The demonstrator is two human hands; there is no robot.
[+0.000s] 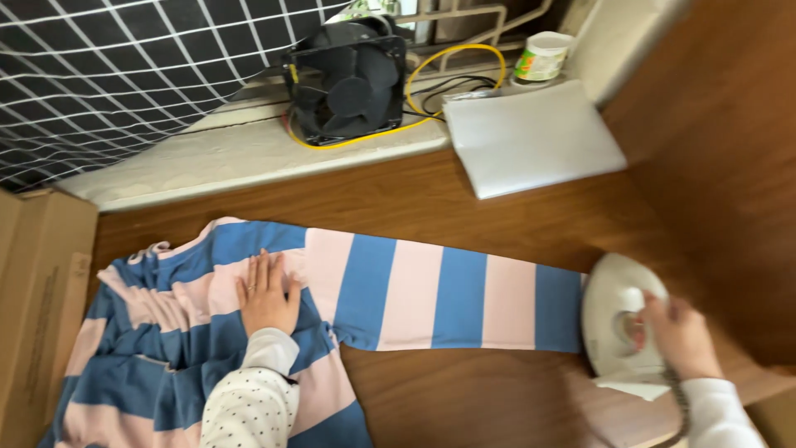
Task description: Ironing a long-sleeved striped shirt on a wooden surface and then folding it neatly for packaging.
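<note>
I see the blue-and-pink striped shirt (274, 332) spread on the wooden table (464, 406), one sleeve (448, 294) stretched out flat toward my right. My left hand (267, 294) lies open, palm down, fingers together, pressing the shirt's body near the shoulder. My right hand (680, 336) is closed around the handle of the white clothes iron (620, 319), which sits at the sleeve's cuff end, its cord (681, 406) trailing toward me. Farther off, a folded white cloth (531, 137) lies on the table's far edge, with a black fan (348, 79), a yellow cable (431, 83) and a small tub (543, 56) on the ledge behind. A cardboard box (37, 307) stands on the left.
</note>
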